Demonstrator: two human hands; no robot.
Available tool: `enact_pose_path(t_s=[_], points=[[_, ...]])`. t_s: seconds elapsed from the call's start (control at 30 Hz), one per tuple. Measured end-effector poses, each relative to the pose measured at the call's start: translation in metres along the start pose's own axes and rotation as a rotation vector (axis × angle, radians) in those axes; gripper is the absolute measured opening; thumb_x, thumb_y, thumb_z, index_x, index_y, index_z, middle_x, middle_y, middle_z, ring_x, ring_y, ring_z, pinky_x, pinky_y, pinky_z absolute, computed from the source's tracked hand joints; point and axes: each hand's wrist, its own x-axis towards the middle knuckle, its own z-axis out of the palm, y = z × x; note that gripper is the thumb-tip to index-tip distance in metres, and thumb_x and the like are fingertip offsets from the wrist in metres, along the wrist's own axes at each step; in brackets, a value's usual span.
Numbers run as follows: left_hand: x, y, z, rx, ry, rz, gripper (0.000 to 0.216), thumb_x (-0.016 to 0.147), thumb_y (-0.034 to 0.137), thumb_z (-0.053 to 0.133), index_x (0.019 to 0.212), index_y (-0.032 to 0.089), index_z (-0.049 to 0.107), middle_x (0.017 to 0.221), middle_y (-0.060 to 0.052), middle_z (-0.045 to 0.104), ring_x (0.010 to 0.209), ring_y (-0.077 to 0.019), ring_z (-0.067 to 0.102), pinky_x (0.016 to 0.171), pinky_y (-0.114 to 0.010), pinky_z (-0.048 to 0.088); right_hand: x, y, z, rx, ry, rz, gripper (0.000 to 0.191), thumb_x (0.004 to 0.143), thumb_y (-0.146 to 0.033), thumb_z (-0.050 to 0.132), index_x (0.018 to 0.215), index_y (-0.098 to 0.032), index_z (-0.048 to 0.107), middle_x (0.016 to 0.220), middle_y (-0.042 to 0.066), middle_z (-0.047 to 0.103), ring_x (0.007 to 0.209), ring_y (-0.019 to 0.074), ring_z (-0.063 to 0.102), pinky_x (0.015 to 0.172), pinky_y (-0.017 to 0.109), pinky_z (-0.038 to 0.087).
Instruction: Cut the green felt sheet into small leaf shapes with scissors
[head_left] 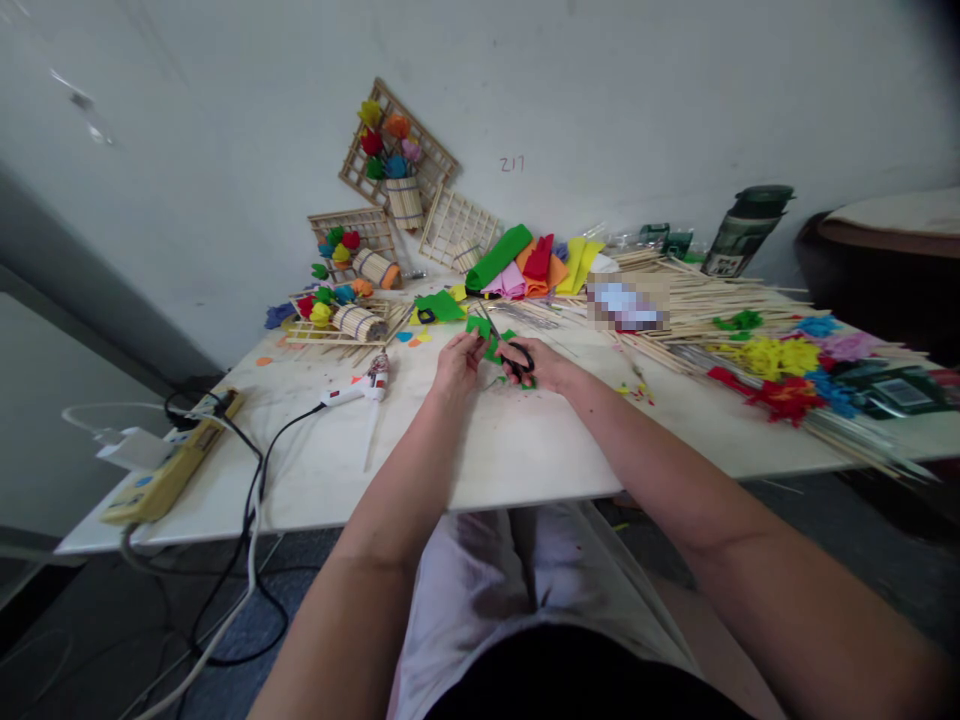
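Observation:
My left hand pinches a small piece of green felt above the white table. My right hand grips black-handled scissors, fingers through the loops, blades pointing up-left into the green felt. Small green scraps lie on the table under and beside both hands. Both forearms reach out from the bottom of the view over my lap.
A glue gun lies left of my hands, its cord running to a power strip at the table's left edge. Folded coloured felt, wooden lattice frames with felt flowers, bamboo sticks, finished flowers and a dark bottle crowd the back and right.

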Motion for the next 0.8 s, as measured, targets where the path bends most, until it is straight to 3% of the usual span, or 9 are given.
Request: enact_pose_path(t_s=[0.17,0.4,0.6,0.8], points=[[0.0021,-0.0016,-0.0020,-0.010,-0.001,-0.005,0.016,0.072,0.012,0.071,0.069,0.017,0.057,0.071,-0.002,0.069,0.086,-0.0157,0.071,0.091,-0.030,0.052,-0.0019,-0.0019,0.0012,0.001,0.001,0.001,0.020,0.090,-0.033,0.059,0.080,-0.016,0.058,0.053,-0.003,0.056,0.037,0.0073,0.050,0.028,0.016,0.027],[-0.0011,0.0015,-0.0001,-0.044,-0.002,-0.021,0.019,0.076,0.006,0.065,0.064,0.016,0.056,0.064,-0.001,0.068,0.075,-0.0127,0.070,0.090,-0.029,0.053,-0.0023,-0.0034,0.0021,-0.003,0.013,0.024,0.018,0.090,-0.030,0.058,0.080,-0.016,0.058,0.053,-0.003,0.055,0.036,0.0069,0.048,0.027,0.016,0.026],[-0.0015,0.0027,0.0004,-0.066,-0.002,-0.034,0.018,0.079,0.005,0.063,0.065,0.016,0.057,0.067,-0.003,0.069,0.088,-0.0163,0.071,0.098,-0.033,0.050,-0.0027,-0.0042,0.0025,-0.015,0.021,0.032,0.017,0.091,-0.029,0.057,0.080,-0.016,0.057,0.052,-0.003,0.054,0.036,0.0063,0.047,0.027,0.016,0.025],[-0.0036,0.0058,0.0015,-0.083,-0.005,-0.053,0.021,0.081,0.003,0.060,0.064,0.015,0.058,0.064,-0.001,0.068,0.070,-0.0113,0.069,0.095,-0.030,0.052,-0.0026,-0.0024,0.0006,-0.027,-0.008,0.010,0.019,0.088,-0.031,0.061,0.078,-0.016,0.056,0.052,-0.004,0.054,0.035,0.0062,0.047,0.027,0.016,0.024]])
